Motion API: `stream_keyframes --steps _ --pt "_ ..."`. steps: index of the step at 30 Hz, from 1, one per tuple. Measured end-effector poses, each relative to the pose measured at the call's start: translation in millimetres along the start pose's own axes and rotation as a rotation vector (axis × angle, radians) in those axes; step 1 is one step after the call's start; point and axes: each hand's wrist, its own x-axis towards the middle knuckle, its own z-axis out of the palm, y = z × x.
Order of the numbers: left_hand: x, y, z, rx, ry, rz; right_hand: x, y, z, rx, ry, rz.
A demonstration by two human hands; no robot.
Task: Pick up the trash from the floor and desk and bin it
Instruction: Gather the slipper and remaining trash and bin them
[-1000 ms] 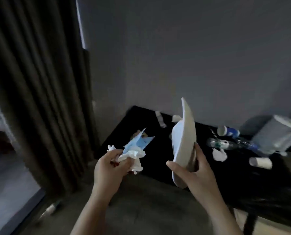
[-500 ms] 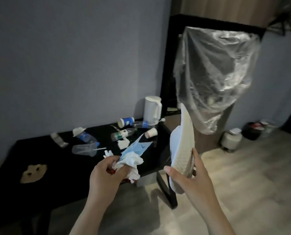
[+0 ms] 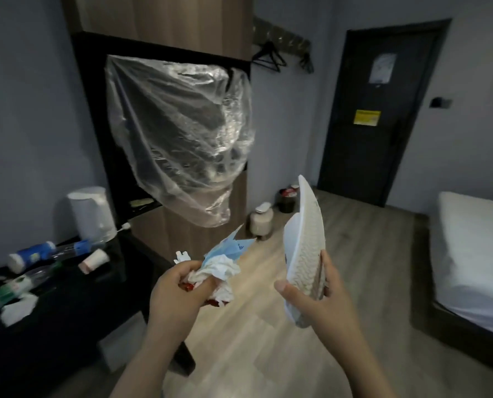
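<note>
Trash fills both hands. My left hand [image 3: 176, 294] is clenched around a bunched wad of crumpled white tissue, blue paper wrapper and a red scrap [image 3: 221, 264]. I squeeze it into one lump, I think, so no loose piece slips out on the way. My right hand [image 3: 321, 305] grasps a flat white slipper with a ridged sole [image 3: 305, 248]. The thumb lies on the near side and the fingers curl behind it. It stands on edge, toe upward, which keeps it narrow and easy to drop in.

Both loads hang over the pale wooden floor [image 3: 268, 354], well apart from any bin. Ahead, near the foot of the wood-panelled wall, stands a small beige lidded bin [image 3: 261, 222]. Just beyond it, close to the dark door [image 3: 377, 110], is a dark round bin [image 3: 287, 201] with something red and white showing at its mouth. I judge that I am carrying this load there and nothing is binned yet.

To my left the black desk [image 3: 75, 320] holds more litter: a blue-and-white canister on its side [image 3: 31, 255], clear plastic bottles [image 3: 15, 285], a tipped paper cup [image 3: 93, 261] and a loose white tissue [image 3: 18, 310]. A white kettle [image 3: 91, 214] stands behind them. A clear plastic sheet [image 3: 179, 133] hangs over something dark on the wall, and a white-sheeted bed [image 3: 475, 254] is to my right.
</note>
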Motion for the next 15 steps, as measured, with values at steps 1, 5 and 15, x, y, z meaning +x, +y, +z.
stream_keyframes --steps 1,5,15 --pt "4 1 19 -0.016 -0.038 0.003 4 4 -17 -0.016 0.051 0.012" --pt "22 1 82 -0.069 -0.154 0.017 22 16 -69 -0.025 0.174 0.016" --pt "141 -22 174 -0.199 -0.308 0.02 132 41 -88 -0.09 0.326 0.016"
